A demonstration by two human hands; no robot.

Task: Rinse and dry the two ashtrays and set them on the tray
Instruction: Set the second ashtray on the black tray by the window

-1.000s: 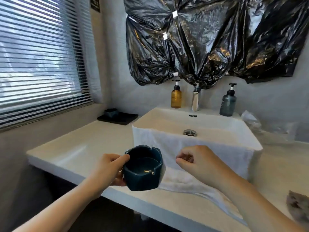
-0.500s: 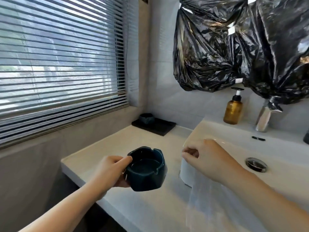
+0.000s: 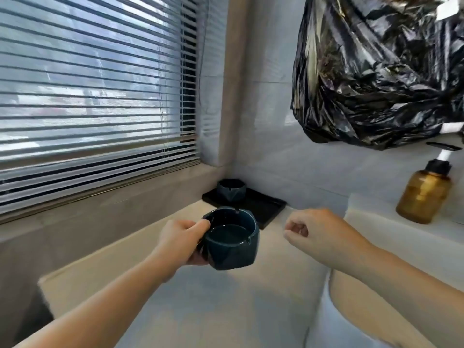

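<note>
On the left, thin grey window slats. Near the middle, the left hand, thumb and fingers curled round a dark blue ashtray, round inside with shiny flat-cut sides, above the smooth pale counter. Farther back, a second ashtray sitting on a flat black tray. To the right, the right hand, fingers curled in, holding nothing. Far right, crinkly black plastic and a brown pump bottle.
</note>
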